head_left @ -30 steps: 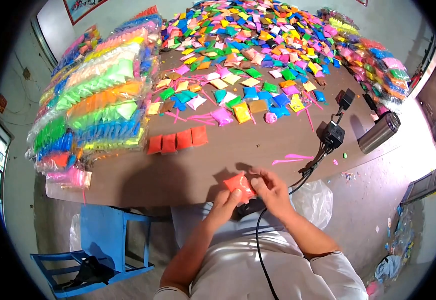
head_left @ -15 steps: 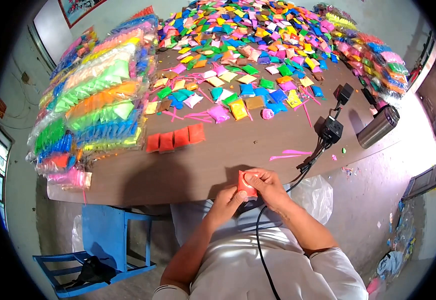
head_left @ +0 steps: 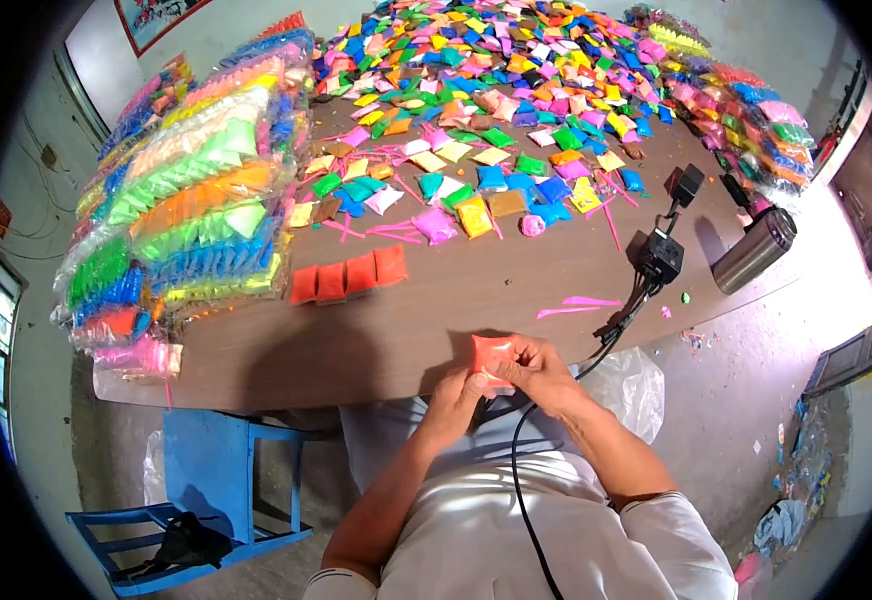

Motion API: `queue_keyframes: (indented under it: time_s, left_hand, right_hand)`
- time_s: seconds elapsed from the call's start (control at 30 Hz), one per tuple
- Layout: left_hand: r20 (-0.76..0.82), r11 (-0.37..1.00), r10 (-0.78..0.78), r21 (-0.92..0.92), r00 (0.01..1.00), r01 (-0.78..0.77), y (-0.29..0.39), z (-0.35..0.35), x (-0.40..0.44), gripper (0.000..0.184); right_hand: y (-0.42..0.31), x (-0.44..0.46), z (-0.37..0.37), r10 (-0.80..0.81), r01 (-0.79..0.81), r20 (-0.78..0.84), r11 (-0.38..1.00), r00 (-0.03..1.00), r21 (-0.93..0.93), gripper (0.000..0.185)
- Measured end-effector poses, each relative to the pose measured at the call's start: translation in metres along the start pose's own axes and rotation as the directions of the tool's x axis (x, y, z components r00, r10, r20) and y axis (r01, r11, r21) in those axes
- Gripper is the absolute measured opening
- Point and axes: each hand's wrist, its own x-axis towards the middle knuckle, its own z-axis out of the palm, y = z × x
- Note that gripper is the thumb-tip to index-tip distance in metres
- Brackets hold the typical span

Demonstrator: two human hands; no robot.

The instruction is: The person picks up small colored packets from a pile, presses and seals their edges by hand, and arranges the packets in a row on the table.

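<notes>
A small red packet (head_left: 493, 352), soft and shiny, is held between my two hands at the table's near edge. My left hand (head_left: 456, 398) pinches its lower left side with the thumb on top. From the right, my right hand (head_left: 541, 375) grips the packet with thumb and fingers closed on it. Several similar red packets (head_left: 348, 276) lie side by side in a row on the table, ahead and to the left of my hands.
A large heap of coloured packets (head_left: 496, 70) covers the far table (head_left: 436, 310). Stacked bagged packets (head_left: 196, 190) stand left, more bags (head_left: 756, 110) right. A cabled black box (head_left: 662, 258), a metal flask (head_left: 756, 250) and pink strips (head_left: 588, 301) lie rightward. A blue chair (head_left: 206, 470) stands left.
The red packet has tilted and shows more of its face, shifted slightly up. My right thumb has slid down from the packet's upper part to its lower right.
</notes>
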Motion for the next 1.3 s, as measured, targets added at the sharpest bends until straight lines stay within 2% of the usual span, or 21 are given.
queue_keyframes:
  time_s: [0.03,0.07,0.2,0.27,0.33,0.37,0.43,0.57,0.67,0.77,0.8,0.83,0.93,1.0,1.17,1.23,1.3]
  left_hand:
    - [-0.035,0.999,0.004,-0.048,0.999,-0.006,-0.004,0.001,0.000,0.051]
    - [-0.070,0.995,0.006,-0.095,0.998,-0.013,-0.007,0.002,0.001,0.051]
    - [-0.077,0.988,-0.053,-0.146,0.996,0.041,-0.003,-0.004,0.002,0.054]
    - [-0.059,0.992,-0.046,-0.118,0.997,0.038,-0.001,-0.004,0.003,0.058]
    - [-0.056,0.993,-0.055,-0.110,0.997,0.048,-0.004,-0.003,0.003,0.058]
    - [-0.054,0.993,-0.067,-0.104,0.996,0.061,-0.006,-0.002,0.002,0.058]
    - [-0.058,0.995,-0.051,-0.092,0.997,0.046,-0.007,-0.002,0.002,0.058]
    - [-0.075,0.999,-0.026,-0.037,0.997,0.023,-0.003,0.001,0.002,0.058]
    - [-0.063,0.999,-0.016,-0.037,0.998,0.014,-0.001,0.001,0.002,0.056]
    - [-0.070,0.995,-0.038,-0.092,0.997,0.031,-0.003,-0.001,0.002,0.054]
    - [-0.072,0.995,-0.038,-0.092,0.997,0.031,-0.004,0.000,0.002,0.054]
    - [-0.064,0.998,-0.035,-0.062,0.997,0.032,-0.004,0.000,0.001,0.055]
    - [-0.056,1.000,-0.016,-0.010,0.998,0.015,-0.004,0.002,0.002,0.056]
    - [-0.058,1.000,0.000,0.012,0.998,0.001,-0.007,0.002,0.002,0.057]
    - [-0.070,0.992,-0.032,-0.123,0.997,0.024,-0.002,0.002,0.001,0.050]
    - [-0.066,0.994,-0.022,-0.110,0.998,0.015,-0.002,0.002,0.002,0.050]
    - [-0.060,0.995,-0.012,-0.096,0.998,0.007,-0.005,0.003,0.002,0.050]
  right_hand:
    - [0.003,0.002,-0.003,-0.001,0.001,0.000,1.000,1.000,0.000,0.023]
    - [0.006,0.004,-0.009,0.061,-0.065,0.039,0.994,0.997,0.091,0.022]
    - [-0.003,0.006,-0.024,0.199,-0.223,0.108,0.928,0.974,0.300,0.018]
    - [-0.006,0.006,-0.026,0.204,-0.222,0.096,0.939,0.974,0.263,0.016]
    - [-0.010,0.003,-0.026,0.172,-0.176,0.150,0.984,0.974,0.015,0.016]
    - [-0.013,0.002,-0.022,0.171,-0.176,0.149,0.984,0.974,0.016,0.016]
    - [-0.016,-0.002,-0.012,0.165,-0.139,0.149,0.975,0.975,-0.171,0.016]
    - [0.006,0.004,-0.018,0.116,-0.092,0.128,0.979,0.985,-0.180,0.017]
    - [-0.004,0.003,-0.014,0.123,-0.100,0.129,0.980,0.984,-0.173,0.016]
    - [-0.008,0.003,-0.011,0.116,-0.104,0.134,0.990,0.984,-0.094,0.016]
    - [-0.008,0.002,-0.009,0.086,-0.079,0.085,0.994,0.993,-0.074,0.016]
    - [-0.008,0.002,-0.009,0.055,-0.054,0.035,0.997,0.998,-0.055,0.017]
    - [0.002,0.006,-0.010,0.003,-0.003,0.034,1.000,0.999,-0.005,0.020]
    - [0.000,0.006,-0.010,0.003,-0.002,0.046,1.000,0.999,-0.011,0.021]
    - [0.000,0.007,-0.015,0.062,-0.060,0.030,0.996,0.998,-0.072,0.022]
    - [-0.010,0.006,-0.010,0.109,-0.108,0.033,0.994,0.994,-0.029,0.021]
    - [-0.009,0.008,-0.006,0.090,-0.089,0.022,0.996,0.996,-0.024,0.020]
